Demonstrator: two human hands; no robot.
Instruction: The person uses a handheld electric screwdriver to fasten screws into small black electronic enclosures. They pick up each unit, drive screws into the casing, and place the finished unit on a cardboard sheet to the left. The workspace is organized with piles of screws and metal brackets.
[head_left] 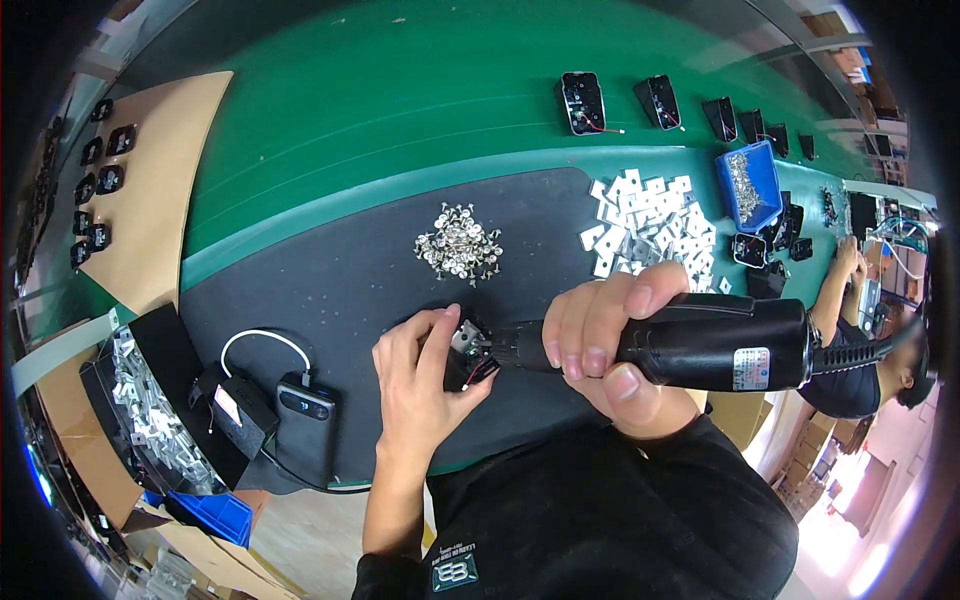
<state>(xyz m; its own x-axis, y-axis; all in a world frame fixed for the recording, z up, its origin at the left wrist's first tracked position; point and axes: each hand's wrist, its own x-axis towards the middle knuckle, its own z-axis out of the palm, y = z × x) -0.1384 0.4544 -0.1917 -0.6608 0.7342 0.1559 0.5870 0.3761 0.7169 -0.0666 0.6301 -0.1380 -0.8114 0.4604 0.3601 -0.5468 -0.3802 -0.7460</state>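
My left hand grips a small black housing with a metal part inside and a thin red wire at its lower edge. My right hand is wrapped round a black electric screwdriver, held level. Its nose points left and meets the housing's open side; the bit's tip is too small to make out. A pile of small screws lies on the dark mat just beyond the housing. To its right spreads a heap of white and silver square plates.
Black housings stand along the green conveyor. A blue bin of small metal parts sits at right. Left are a black box of metal pieces, a black device with a white cable and cardboard. Another person works at far right.
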